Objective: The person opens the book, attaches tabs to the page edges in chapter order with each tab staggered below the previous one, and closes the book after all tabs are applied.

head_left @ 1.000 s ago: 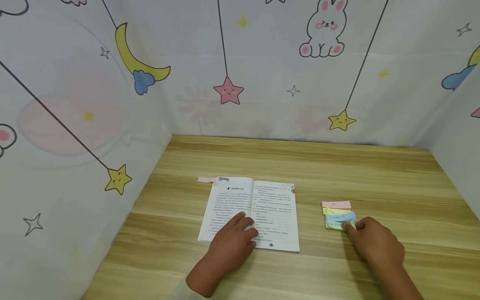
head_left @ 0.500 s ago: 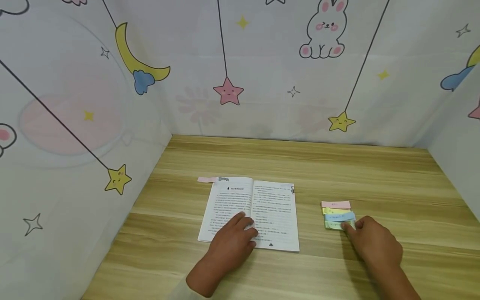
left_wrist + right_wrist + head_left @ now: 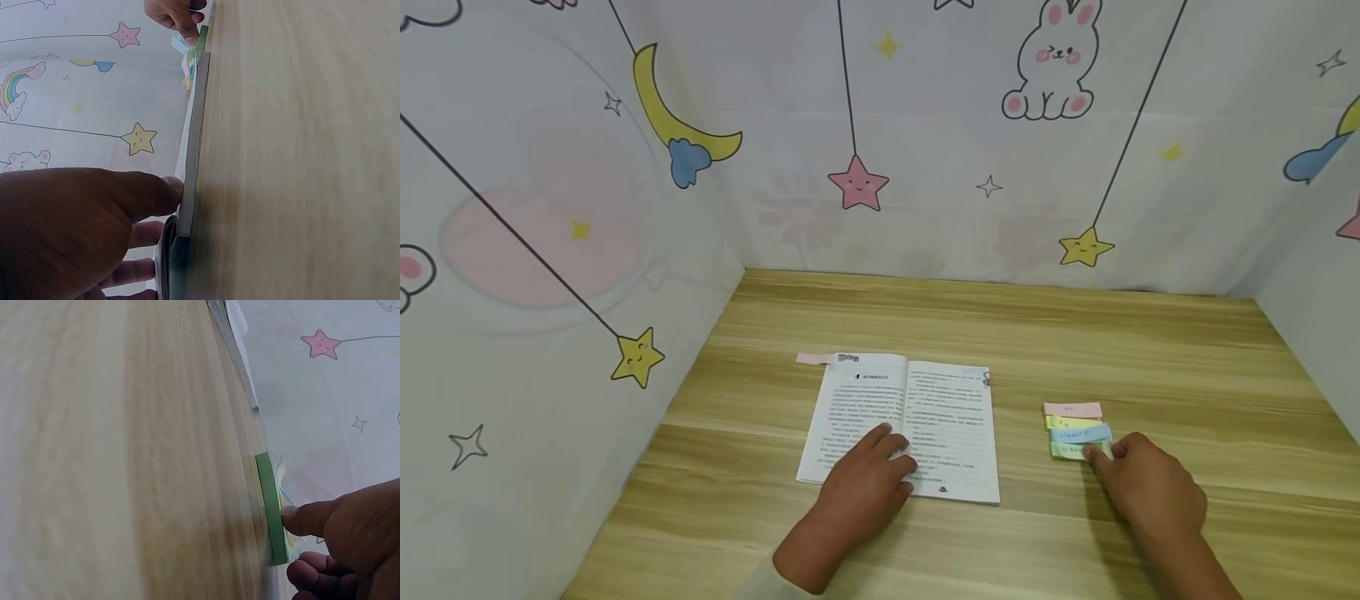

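An open book (image 3: 951, 425) lies flat on the wooden table, with a pink sticky tab (image 3: 813, 359) sticking out at its upper left corner. My left hand (image 3: 865, 483) rests across the lower pages; the left wrist view shows its thumb (image 3: 164, 192) at the page edges. To the right of the book is a set of sticky note strips in pink (image 3: 1072, 410), yellow (image 3: 1067, 423), blue (image 3: 1078, 434) and green (image 3: 1067, 451). My right hand (image 3: 1153, 487) touches the green strip with its thumb (image 3: 300, 518). Its other fingers curl beside the green pad's near end, partly hidden.
White cloth walls printed with stars, a moon and a rabbit (image 3: 1051, 71) surround the table (image 3: 1000, 325) at the back and both sides. A strip of table separates the book from the sticky notes.
Both hands, the book and the sticky notes keep their places. Only the head view has shifted very slightly.
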A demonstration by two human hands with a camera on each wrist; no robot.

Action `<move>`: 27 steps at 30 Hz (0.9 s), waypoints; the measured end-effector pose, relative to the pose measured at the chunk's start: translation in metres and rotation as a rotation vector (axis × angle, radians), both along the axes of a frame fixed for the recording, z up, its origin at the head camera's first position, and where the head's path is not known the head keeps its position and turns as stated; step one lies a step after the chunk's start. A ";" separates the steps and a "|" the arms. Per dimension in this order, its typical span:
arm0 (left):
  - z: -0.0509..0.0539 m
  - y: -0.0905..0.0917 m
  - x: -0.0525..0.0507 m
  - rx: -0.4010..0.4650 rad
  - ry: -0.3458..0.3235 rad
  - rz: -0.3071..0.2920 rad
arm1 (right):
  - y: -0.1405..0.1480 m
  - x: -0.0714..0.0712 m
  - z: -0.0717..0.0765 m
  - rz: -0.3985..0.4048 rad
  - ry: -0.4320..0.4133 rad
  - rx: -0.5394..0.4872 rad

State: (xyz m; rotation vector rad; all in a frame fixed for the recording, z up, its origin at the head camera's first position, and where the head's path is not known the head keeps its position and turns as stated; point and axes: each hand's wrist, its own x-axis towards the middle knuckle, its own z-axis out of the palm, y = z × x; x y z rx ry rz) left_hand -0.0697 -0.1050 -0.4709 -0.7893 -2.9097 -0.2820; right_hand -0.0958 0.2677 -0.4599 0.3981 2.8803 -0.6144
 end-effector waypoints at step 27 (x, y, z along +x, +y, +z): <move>0.001 0.000 0.000 0.003 -0.007 -0.003 | -0.010 0.005 0.014 0.011 0.098 -0.006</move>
